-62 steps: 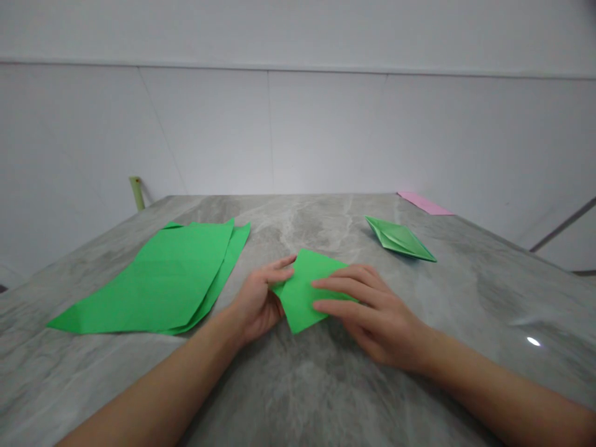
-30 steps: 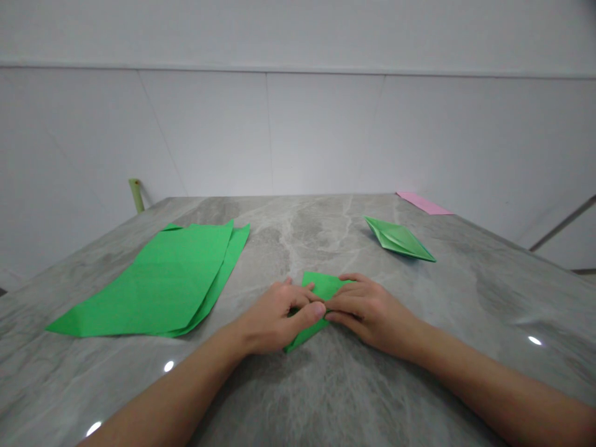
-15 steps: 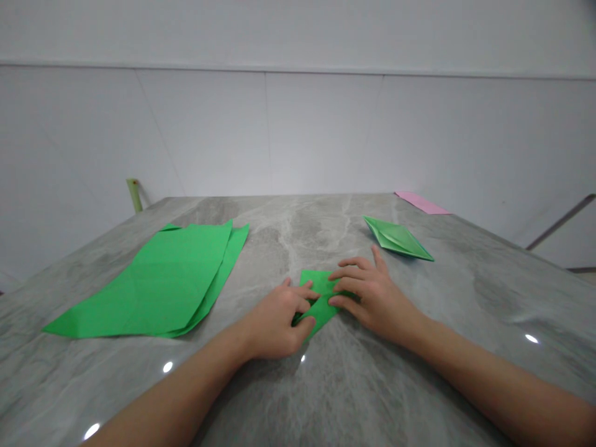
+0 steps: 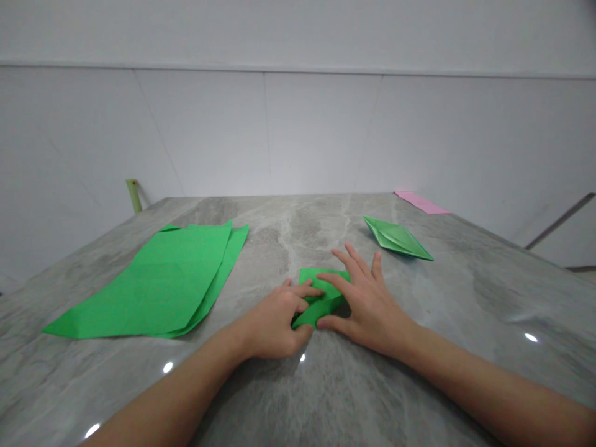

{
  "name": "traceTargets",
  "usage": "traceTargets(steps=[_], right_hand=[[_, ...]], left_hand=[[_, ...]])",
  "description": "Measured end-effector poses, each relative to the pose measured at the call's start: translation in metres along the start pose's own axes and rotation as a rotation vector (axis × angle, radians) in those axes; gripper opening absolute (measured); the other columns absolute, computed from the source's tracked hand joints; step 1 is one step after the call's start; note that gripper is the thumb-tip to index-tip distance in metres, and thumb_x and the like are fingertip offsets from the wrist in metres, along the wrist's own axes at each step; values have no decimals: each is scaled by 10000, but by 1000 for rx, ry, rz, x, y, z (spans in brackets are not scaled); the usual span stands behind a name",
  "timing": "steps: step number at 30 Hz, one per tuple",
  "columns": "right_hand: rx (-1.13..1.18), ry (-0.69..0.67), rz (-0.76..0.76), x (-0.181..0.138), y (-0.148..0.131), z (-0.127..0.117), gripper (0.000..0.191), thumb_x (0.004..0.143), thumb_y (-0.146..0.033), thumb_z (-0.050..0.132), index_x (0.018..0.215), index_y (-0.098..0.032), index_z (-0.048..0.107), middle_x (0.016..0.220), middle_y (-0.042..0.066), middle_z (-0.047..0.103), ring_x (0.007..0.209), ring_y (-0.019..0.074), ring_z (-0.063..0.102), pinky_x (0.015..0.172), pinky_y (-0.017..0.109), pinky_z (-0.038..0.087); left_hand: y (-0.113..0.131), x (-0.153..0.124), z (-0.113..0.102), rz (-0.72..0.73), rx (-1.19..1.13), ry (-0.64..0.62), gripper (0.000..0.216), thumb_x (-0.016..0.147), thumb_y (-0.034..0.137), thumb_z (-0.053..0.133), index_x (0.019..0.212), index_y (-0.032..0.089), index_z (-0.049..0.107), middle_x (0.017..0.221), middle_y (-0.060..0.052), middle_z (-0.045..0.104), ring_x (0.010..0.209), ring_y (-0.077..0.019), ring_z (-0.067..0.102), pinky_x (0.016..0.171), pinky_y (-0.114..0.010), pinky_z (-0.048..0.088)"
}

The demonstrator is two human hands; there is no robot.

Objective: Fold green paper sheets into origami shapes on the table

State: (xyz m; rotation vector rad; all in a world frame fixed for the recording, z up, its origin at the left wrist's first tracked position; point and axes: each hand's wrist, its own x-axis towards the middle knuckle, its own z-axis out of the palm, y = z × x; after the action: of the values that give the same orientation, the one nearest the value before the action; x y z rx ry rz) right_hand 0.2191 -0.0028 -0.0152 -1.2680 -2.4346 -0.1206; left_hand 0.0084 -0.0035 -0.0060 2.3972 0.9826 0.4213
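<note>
A small folded piece of green paper [image 4: 327, 304] lies on the grey marbled table in front of me, with a loose flap raised along its near side. My left hand [image 4: 283, 320] grips its left side, index finger on top and thumb at the near edge. Over the right side is my right hand [image 4: 370, 303], its fingers spread. The right index finger reaches over the top of the paper and the thumb meets the near edge, with a gap between them. The hands hide parts of both sides of the paper.
Several large green sheets [image 4: 167, 279] lie stacked loosely on the left. A folded green paper shape [image 4: 398, 239] with pointed ends rests beyond my right hand. Pink paper [image 4: 423, 203] lies at the far right edge of the table [image 4: 298, 217], near a white wall.
My right hand has opened wider, its thumb moving left and toward me along the near edge. The near flap of the folded paper now stands raised and curved. My left hand stays nearly still.
</note>
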Motion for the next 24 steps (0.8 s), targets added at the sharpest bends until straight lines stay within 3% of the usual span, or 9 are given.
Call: traceTargets(steps=[4,7,10,13,19,24], right_hand=[[32,11,-79,0,-5,-8,302,825,-440,707,1066,-257,704,1474,157,451,1442,410,262,1059,788,-13],[20,4,-100,0,-7,-10,144,861,-378,681,905,-252,735,1443,128,497,1413,383,329,1055,784,-59],[1,-2,-107,0,-6,-9,143,858,-376,690,818,-247,736,1422,114,522,1404,378,345,1059,776,-74],[-25,-2,-107,0,-1,-8,133,865,-350,688,805,-242,737,1417,117,525,1400,376,350,1063,776,-67],[-62,-22,-82,0,4,-12,111,833,-340,722,801,-234,734,1414,141,516,1389,419,345,1020,826,-35],[-14,-14,-129,-2,-7,-9,125,863,-370,681,884,-256,727,1410,122,523,1404,396,333,1041,806,-51]], left_hand=[[3,-1,-4,51,-5,-60,112,816,109,609,788,189,681,1379,-74,595,1342,-299,484,1185,-599,160],[3,-3,-5,52,30,-87,103,828,143,624,886,182,699,1444,-117,527,1404,-302,397,1186,-596,158],[2,-3,-7,25,78,-69,94,826,180,640,893,158,702,1481,-179,464,1423,-303,363,1179,-565,222],[1,-3,-10,9,106,-79,115,829,179,630,918,148,697,1448,-194,500,1387,-309,421,1172,-599,203],[-1,-2,-9,-16,90,-85,105,839,165,601,746,168,650,1420,-150,544,1354,-323,461,1155,-669,137],[3,-1,-2,6,53,-53,114,867,153,573,810,185,666,1419,-102,540,1335,-326,474,1131,-711,110]])
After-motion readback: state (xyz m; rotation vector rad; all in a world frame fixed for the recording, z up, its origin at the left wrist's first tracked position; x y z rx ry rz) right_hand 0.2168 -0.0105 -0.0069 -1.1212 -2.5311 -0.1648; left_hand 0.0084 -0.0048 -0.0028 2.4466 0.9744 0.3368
